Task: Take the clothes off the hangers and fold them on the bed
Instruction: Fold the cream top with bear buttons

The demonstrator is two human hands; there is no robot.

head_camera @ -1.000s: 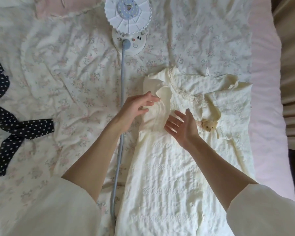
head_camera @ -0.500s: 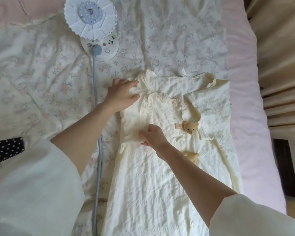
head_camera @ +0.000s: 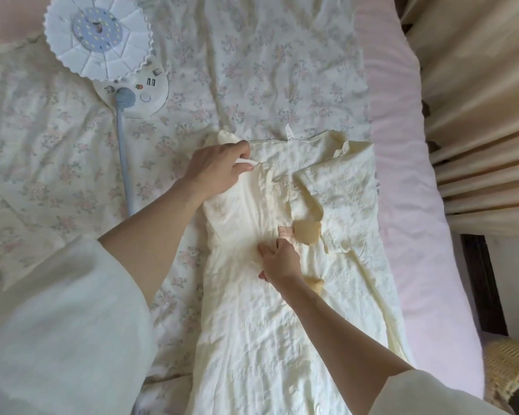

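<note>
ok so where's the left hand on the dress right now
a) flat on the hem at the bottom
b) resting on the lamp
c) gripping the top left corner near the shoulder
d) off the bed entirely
c: the left hand has its fingers curled round the fabric at the upper left corner of the dress, by the shoulder, while the right hand grips the cloth further down near the middle.

Lamp and its stalk block the dress's left.
</note>
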